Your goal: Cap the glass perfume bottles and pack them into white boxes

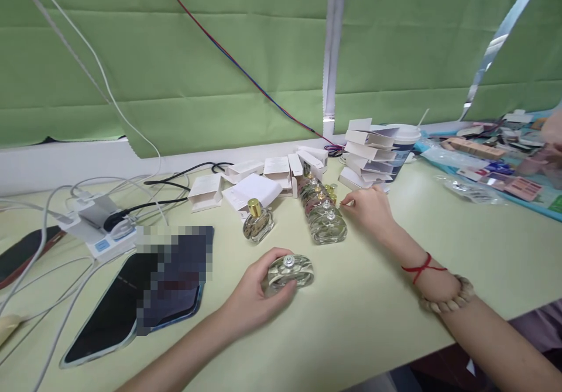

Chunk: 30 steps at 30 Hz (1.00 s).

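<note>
My left hand [259, 289] is wrapped round a clear glass perfume bottle [290, 274] without a cap, its silver spray nozzle facing up. Beyond it, several more uncapped perfume bottles [328, 228] stand in a row leading away from me. To the right of that row is my right hand [373, 210], fingers pinched together beside some gold caps [332, 195]; whether anything is between the fingertips is too small to tell. A separate perfume bottle [258, 227], left of the row, wears a gold cap [254, 207].
White boxes [206, 192] lie behind the bottles, near a stack of boxes [367, 155] and a lidded cup [401, 146]. Phones [109, 316], a power strip [109, 243] and cables occupy the left. Cosmetics [522, 188] cover a blue-edged mat at right, where part of another person shows.
</note>
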Each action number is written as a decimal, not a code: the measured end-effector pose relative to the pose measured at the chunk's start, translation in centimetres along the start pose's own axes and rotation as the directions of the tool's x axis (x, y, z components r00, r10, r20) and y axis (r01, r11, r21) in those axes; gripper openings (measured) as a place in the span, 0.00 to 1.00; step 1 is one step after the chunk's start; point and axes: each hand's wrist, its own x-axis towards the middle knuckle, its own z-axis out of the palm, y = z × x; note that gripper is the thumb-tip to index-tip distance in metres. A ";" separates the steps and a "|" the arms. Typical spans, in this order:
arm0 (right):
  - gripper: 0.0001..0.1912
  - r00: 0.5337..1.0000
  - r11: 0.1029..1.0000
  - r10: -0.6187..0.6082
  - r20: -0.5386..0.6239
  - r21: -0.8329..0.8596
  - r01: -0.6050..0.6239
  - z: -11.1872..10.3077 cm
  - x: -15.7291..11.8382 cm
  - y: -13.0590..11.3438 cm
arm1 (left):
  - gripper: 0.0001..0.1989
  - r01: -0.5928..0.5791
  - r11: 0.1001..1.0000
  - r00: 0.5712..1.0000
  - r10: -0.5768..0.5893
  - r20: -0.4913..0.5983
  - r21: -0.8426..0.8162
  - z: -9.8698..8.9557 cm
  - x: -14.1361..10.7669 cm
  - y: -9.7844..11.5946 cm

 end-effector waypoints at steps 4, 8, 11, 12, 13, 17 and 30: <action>0.13 0.996 0.999 -0.003 0.094 -0.052 0.008 0.1 0.0 -0.4 | 0.11 0.001 0.999 1.000 -0.001 -0.013 0.042 -0.1 0.0 0.0; 0.13 0.999 0.999 -0.032 0.017 0.025 0.031 0.1 0.2 0.4 | 0.11 -0.013 0.997 1.000 0.015 -0.024 0.072 0.0 0.0 -0.1; 0.13 0.993 0.996 0.018 -0.115 0.091 -0.008 -0.2 0.5 1.4 | 0.11 -0.020 0.996 0.999 0.022 -0.026 0.087 0.0 0.0 -0.3; 0.13 0.988 0.994 0.037 -0.147 0.105 -0.022 -0.2 0.6 1.7 | 0.11 -0.020 0.996 0.999 0.023 -0.024 0.089 0.0 0.1 -0.3; 0.13 0.984 0.993 0.049 -0.169 0.113 -0.030 -0.1 0.7 1.9 | 0.11 -0.021 0.996 0.999 0.023 -0.023 0.091 0.0 0.1 -0.3; 0.14 0.990 0.994 -0.037 -0.139 0.097 0.051 0.9 1.1 2.0 | 0.11 -0.020 0.995 0.999 0.023 -0.030 0.093 0.0 0.1 -0.4; 0.11 0.965 0.966 -0.259 0.044 -0.006 0.259 2.9 1.6 2.1 | 0.11 -0.023 0.996 0.999 0.026 -0.039 0.084 0.1 0.2 -0.2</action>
